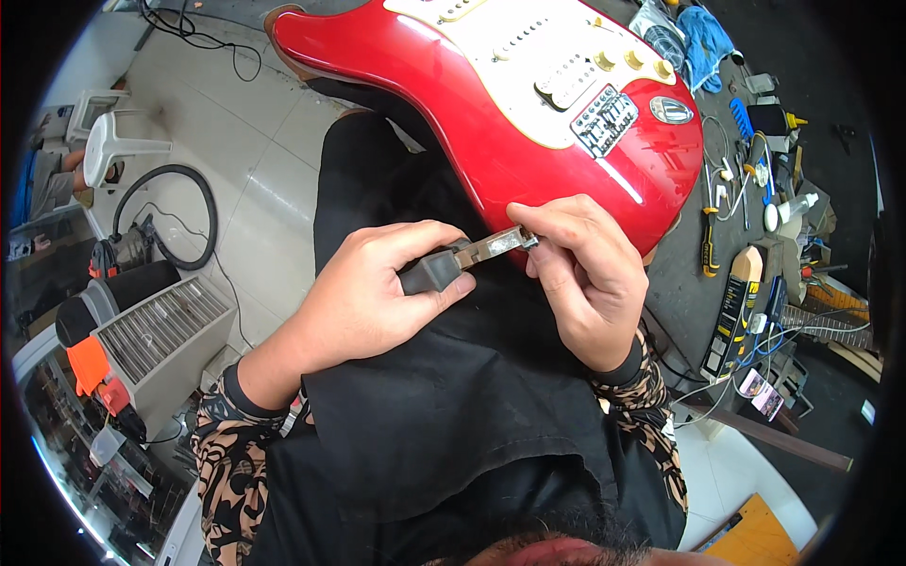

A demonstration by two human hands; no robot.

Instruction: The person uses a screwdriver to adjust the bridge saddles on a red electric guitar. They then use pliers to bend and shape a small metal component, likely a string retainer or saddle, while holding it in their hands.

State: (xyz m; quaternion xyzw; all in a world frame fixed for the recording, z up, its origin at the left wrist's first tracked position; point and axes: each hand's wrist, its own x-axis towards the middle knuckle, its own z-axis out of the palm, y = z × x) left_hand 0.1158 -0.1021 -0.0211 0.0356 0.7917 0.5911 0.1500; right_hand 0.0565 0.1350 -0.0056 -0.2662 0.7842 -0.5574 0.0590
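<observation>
Above my black apron (425, 424), my left hand (354, 292) is wrapped around the dark grip of a hand tool that looks like pliers (491, 248), seen edge-on. Its worn metal head points right. At the tip of that head, my right hand (599, 283) pinches a small shiny metal piece (529, 241) between thumb and fingers. Whether the jaws bite on this piece cannot be made out. Just beyond both hands lies a red electric guitar body (500, 141), with a cream pickguard (510, 61), a metal bridge (604, 121) and an oval jack plate (671, 110).
On the dark workbench (679, 189) at right lie a screwdriver (710, 241), a blue brush (740, 118), bottles, cables and a guitar neck (821, 325). Left on the tiled floor (255, 170) are a white stool (118, 149), a black hose (209, 212) and a slatted grey box (165, 325).
</observation>
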